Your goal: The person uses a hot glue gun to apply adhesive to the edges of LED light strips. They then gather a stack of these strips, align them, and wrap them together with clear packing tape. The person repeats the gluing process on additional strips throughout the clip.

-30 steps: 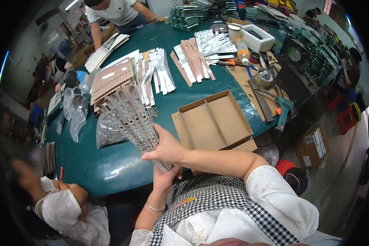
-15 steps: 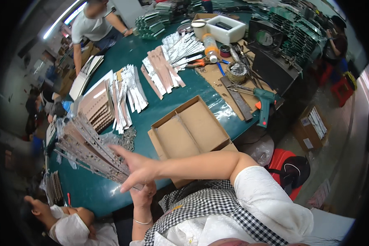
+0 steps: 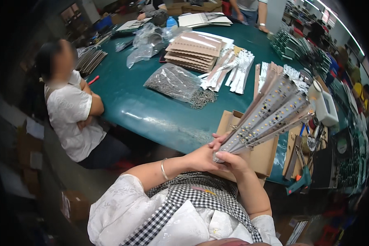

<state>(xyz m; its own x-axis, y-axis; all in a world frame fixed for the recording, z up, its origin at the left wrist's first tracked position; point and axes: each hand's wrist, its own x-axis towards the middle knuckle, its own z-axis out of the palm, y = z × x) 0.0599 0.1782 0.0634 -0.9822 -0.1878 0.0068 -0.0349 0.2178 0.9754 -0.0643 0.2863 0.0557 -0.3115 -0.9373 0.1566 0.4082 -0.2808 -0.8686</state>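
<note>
A fanned bundle of LED circuit-board strips (image 3: pixel 270 108), dotted with small yellow LEDs, is gripped at its lower end by both hands. My left hand (image 3: pixel 205 158), with a bangle on the wrist, closes around the base from the left. My right hand (image 3: pixel 235 163) wraps the same end from the right, its thumb lying across the strips. The strips spread up and to the right, above an open cardboard box (image 3: pixel 264 160) that they partly hide.
Left of the box lie a plastic bag of small metal parts (image 3: pixel 172 82) and a loose metal pile (image 3: pixel 203 99). Behind are stacked beige boards (image 3: pixel 194 49) and white strips (image 3: pixel 242 71). A glue gun (image 3: pixel 301 180) rests at right. A person (image 3: pixel 69 110) sits at the left with folded arms.
The view has turned left. The bundle has swung from left of the box to above it, now leaning right. My right arm no longer reaches across; both hands grip the lower end.
</note>
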